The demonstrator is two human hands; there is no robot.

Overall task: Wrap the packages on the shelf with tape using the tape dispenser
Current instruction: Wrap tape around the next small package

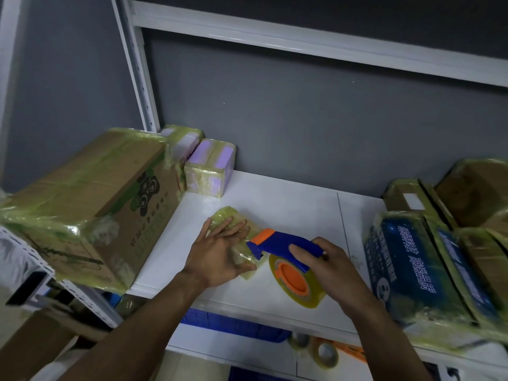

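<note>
Writing: the large carton (pixel 90 188) at left carries a black-and-green cartoon print and a column of characters, too blurred to read. The blue packages (pixel 406 265) at right bear white Chinese characters, tilted, and I cannot make them out. A white label on the brown box behind them is illegible.

The small package (pixel 222 214), already filmed in yellowish tape, lies mid-shelf on the white shelf (pixel 288 204). The left hand (pixel 220 251) presses flat on it, fingers straight and spread. The right hand (pixel 330 268) has its fingers curled round the handle of the blue tape dispenser (pixel 277 242). The dispenser's orange nose touches the package's right edge, and its tape roll (pixel 310 296) rests on the shelf.
</note>
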